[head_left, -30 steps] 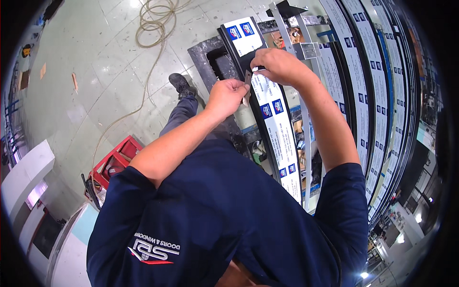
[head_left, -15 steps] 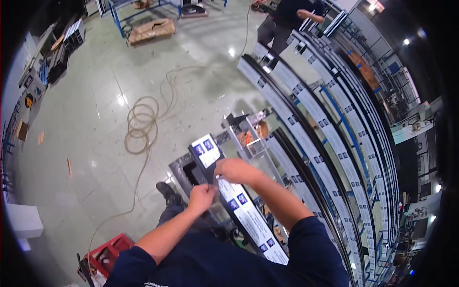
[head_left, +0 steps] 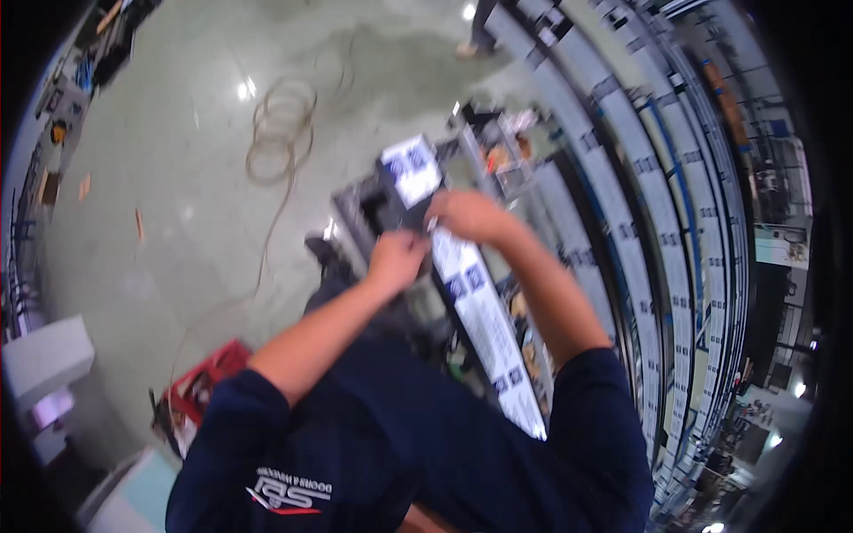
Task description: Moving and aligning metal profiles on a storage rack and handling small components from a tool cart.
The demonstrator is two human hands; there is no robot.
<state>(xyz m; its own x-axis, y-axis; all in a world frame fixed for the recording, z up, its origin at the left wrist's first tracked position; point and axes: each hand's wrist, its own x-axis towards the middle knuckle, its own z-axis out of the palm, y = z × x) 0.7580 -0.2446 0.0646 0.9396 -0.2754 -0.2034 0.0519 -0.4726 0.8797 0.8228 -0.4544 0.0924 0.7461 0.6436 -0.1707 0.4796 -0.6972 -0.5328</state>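
Note:
A long dark profile (head_left: pixel 452 305) covered with white printed protective film (head_left: pixel 487 327) runs from the middle of the view toward my body. Between two stretches of film, a dark bare section of the profile shows near my hands. My right hand (head_left: pixel 468 216) reaches over that section, its fingers pinched on a small white edge of the film. Just left of the profile, my left hand (head_left: pixel 396 260) is closed, fingertips together close to the right ones. What it pinches is too blurred to make out. The profile's far end rests by a dark metal support (head_left: pixel 355 209).
Several long film-wrapped profiles (head_left: pixel 613 178) lie on a rack to the right. A clear-sided bin (head_left: pixel 504 164) with small parts stands beyond my right hand. A coiled hose (head_left: pixel 283 133) lies on the floor; a red tool box (head_left: pixel 213 377) stands at lower left. Another person's shoe (head_left: pixel 471 51) shows at the top.
The view has tilted down and toward my body, so the profile and hands appear higher. Both hands keep much the same closed pose at the bare section.

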